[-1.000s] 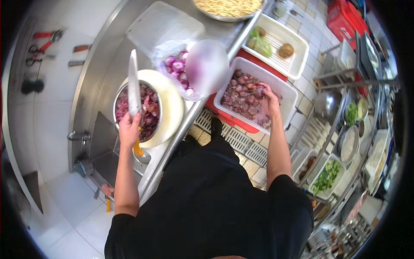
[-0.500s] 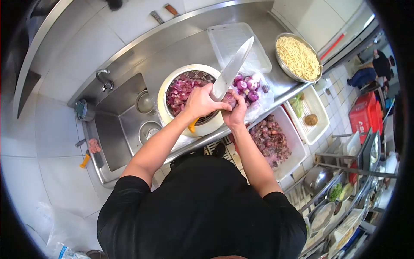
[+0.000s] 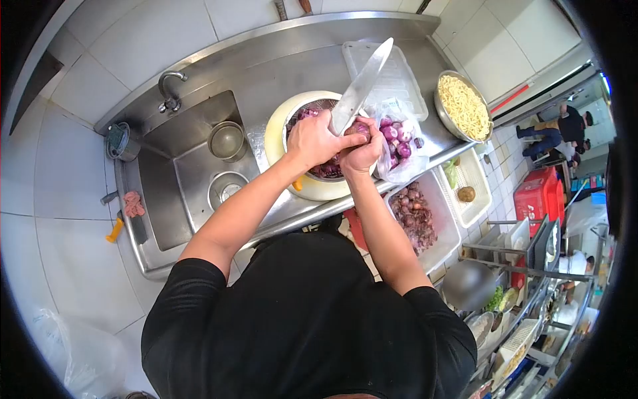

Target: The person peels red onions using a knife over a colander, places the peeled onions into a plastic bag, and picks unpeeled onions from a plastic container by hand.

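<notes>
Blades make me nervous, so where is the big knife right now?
In the head view, just right of top centre, the big knife is in the left hand, beside the onion in the right hand, its blade slanting up and right.

No readable text; red bin (image 3: 533,197) perhaps lettered, too small.

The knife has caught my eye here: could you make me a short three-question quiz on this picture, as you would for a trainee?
1. Which of the person's hands grips the knife?
2. True or false: the bowl of pale strips stands inside the sink basin.
3. Fill in the blank: the clear plastic bag on the counter holds purple ____.

Key:
1. The left hand.
2. False: the bowl of pale strips stands on the counter.
3. Onions.
</notes>
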{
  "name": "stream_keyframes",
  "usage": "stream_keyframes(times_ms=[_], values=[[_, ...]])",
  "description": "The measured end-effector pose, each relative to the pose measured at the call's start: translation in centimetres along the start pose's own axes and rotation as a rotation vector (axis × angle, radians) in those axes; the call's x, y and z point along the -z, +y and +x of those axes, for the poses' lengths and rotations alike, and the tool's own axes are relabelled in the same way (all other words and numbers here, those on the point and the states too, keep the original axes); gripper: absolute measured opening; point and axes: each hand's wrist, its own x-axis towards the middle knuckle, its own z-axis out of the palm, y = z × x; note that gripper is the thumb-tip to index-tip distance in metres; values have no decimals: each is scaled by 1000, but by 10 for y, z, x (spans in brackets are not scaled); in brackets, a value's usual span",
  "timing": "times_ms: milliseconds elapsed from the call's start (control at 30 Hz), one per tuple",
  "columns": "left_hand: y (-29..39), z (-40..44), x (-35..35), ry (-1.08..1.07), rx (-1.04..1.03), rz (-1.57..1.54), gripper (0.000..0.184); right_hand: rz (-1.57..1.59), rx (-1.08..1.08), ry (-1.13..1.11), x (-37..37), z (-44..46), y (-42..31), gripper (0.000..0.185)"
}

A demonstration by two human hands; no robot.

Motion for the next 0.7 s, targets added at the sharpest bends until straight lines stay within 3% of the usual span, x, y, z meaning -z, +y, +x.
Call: stream_keyframes(times_ms=[167,200,300,400,500,567,700], values=[[-12,12,1,-37,-35,-246,82,-295,315,-49,-8,15,4,33],[-12,16,8,-119,12,-152,76,-350,305,-79,-4,18,3,32],[-11,15,5,-55,-9,-85,75,-362,340,-126,0,23,8,29],[-1,1,-7,106,1,-179,74,-262,392,-63,-14,21,6,32],[-10,5,-10,115,-44,-207,74,-336,421,-79,-14,24,8,32],[-16,11,0,43,-84,-219,72,-376,129,-136,-9,21,-1,31],[-14,15,11,-58,-105,-177,64,-411,-110,-203,0,32,4,27]])
